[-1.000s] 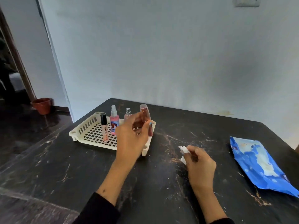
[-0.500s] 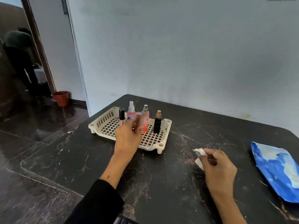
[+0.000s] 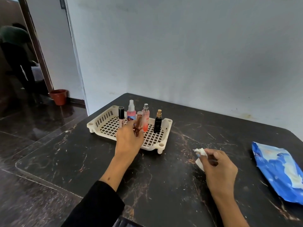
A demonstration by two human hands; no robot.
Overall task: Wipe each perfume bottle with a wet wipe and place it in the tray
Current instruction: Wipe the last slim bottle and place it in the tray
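A cream lattice tray [image 3: 105, 117] stands on the dark marble table [image 3: 164, 185]. Upright in it are a black-capped gloss tube [image 3: 121, 117], a pink spray bottle [image 3: 131, 110], a pale pink perfume bottle [image 3: 146, 119] and a black bottle with a gold cap [image 3: 158, 122]. My left hand [image 3: 128, 141] grips a brown copper-capped bottle [image 3: 139, 122] upright over the tray floor, among the others. My right hand [image 3: 218, 167] rests on the table right of the tray and pinches a crumpled white wet wipe [image 3: 200, 152].
A blue wet-wipe pack [image 3: 278, 169] lies at the table's right edge. The wall runs close behind the table. To the left, an open doorway, a terracotta pot [image 3: 59, 96] on the floor, and a person standing beyond it.
My left hand has carried the brown bottle from the tray's right edge into the tray and lowered it among the other bottles. The right hand keeps the wipe. The camera view shifted left.
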